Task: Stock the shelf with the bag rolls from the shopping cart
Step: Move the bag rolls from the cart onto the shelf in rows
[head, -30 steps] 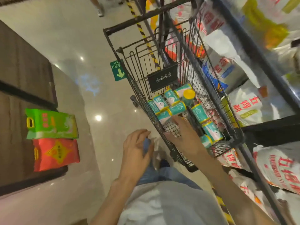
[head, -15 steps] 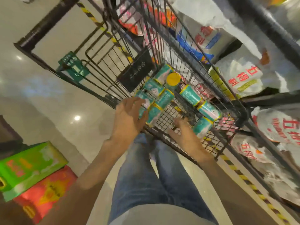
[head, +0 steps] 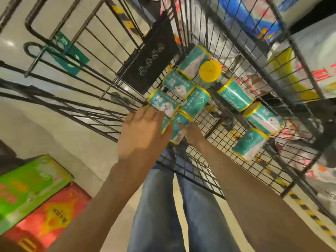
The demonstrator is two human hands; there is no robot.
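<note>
Teal-and-yellow bag roll [head: 179,129] sits between both hands at near edge of cart floor; left hand [head: 143,134] fingers spread flat over neighbouring rolls, touching, not curled; right hand [head: 192,134] fingertips at roll's side, grip hidden so can't tell if it's pinching; guessing two-handed scoop to grab several at once; other rolls [head: 234,94] scattered loose on wire shopping cart [head: 241,171] mesh; rice sacks [head: 309,57] on rack beyond.

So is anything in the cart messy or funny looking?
A bit messy. The teal bag rolls lie on their sides, pointing every which way across the shopping cart floor. One roll stands on end, showing its yellow cap. Nothing looks torn or spilled. Both hands, left hand and right hand, are at the nearest roll.
</note>
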